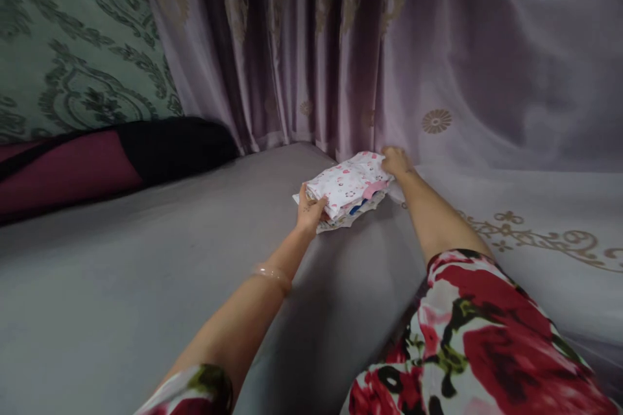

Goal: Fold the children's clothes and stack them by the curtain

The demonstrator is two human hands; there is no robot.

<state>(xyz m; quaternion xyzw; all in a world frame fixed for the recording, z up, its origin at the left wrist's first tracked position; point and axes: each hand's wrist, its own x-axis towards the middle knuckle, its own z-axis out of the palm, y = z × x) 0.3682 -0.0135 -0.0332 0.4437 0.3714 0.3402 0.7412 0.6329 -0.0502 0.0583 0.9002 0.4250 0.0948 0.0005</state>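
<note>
I see the stack of folded clothes (349, 191) lying on the grey bed (121, 285), close to the purple curtain (341, 45). The left hand (310, 211) grasps its near corner and the right hand (396, 161) presses its far end, so the layers stay together. Much free bed lies to the left.

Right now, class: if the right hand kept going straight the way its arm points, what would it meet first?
The right hand rests on the far corner of the folded clothes. Straight on, it would probably meet the lilac curtain hanging just behind, though the gap is unclear.
</note>
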